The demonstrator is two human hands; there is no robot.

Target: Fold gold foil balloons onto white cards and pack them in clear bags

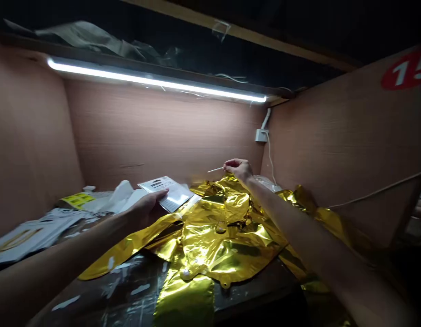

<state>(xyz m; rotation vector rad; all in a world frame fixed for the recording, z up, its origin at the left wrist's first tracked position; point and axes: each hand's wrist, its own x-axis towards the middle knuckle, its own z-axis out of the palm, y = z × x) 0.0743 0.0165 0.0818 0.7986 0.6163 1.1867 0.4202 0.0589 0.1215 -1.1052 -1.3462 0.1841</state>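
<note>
a booth of pinkish laminate panels (pixel 162 136) is glowing under a strip light (pixel 156 81), and a dark, paint-scuffed bench (pixel 94 302) is carrying everything. at the bench's left edge, printed sheets (pixel 33 236) are lying in a loose pile, with a yellow label (pixel 77 200) and crumpled white plastic (pixel 111 197) sitting toward the back edge. just beside them, the left hand (pixel 145 209) is reaching in palm up, its fingers curling under and grasping a printed card packet (pixel 166 193) above the foil. across the middle of the bench, a crumpled gold foil balloon (pixel 217 236) is sprawling toward the front and right edges. the right hand (pixel 238 169) is hanging at its far fold, though the view is not settling whether it is touching, with its fingers (pixel 231 162) clenched in a pinch on a thin white stick (pixel 215 170) pointing left. a wall socket (pixel 261 135) is sitting in the back right corner. the danger is lying in the stick's point: a dip of the right hand could pierce the thin foil, and a loosening left hand could drop the packet onto it.
</note>
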